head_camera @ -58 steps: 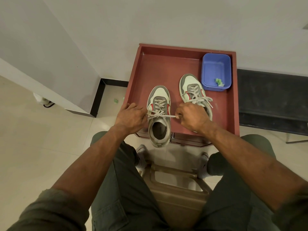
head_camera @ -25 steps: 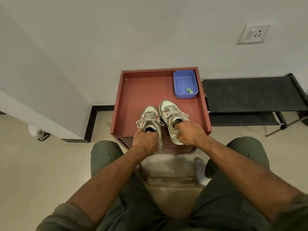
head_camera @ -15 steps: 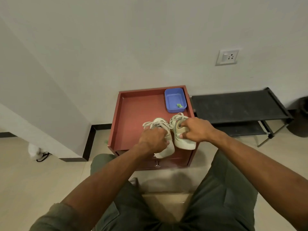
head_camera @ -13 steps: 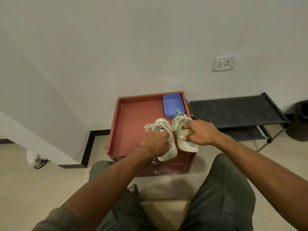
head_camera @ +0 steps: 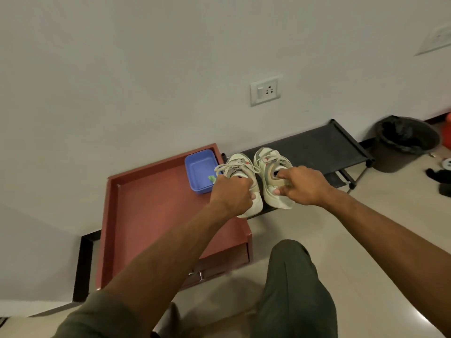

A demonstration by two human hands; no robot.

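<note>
Red cabinet (head_camera: 151, 215): low, with a raised rim round its top and a drawer front facing the person.

Blue tub (head_camera: 201, 170): in the cabinet's far right corner, with a green scrap (head_camera: 211, 178) inside.

Left hand (head_camera: 231, 193): over the cabinet's right edge, near the far corner. Fingers are curled tight round the heel end of the left shoe (head_camera: 241, 162), with the thumb tip on the heel's side.

Left shoe: pale cream upper, grey-beige panels, a spot of red near the toe, thick off-white sole. The grey laces are tied, with loops hanging to both sides. Toe points at the wall. It straddles the line where the cabinet's right side ends.

Right shoe (head_camera: 268, 176): same make and colours, just right of its partner and parallel to it, clear of the cabinet on the right. Laces tied.

Right hand (head_camera: 302, 185): grips the right shoe at the heel. The forefinger is hooked into the opening and the thumb is pressed on the outer heel wall.

Black rack (head_camera: 324, 147): right of the cabinet, against the wall. Both shoes are over its near left end; cannot tell whether the soles touch it.

Black bin (head_camera: 405, 140): farther right of the cabinet, beyond the rack.
</note>
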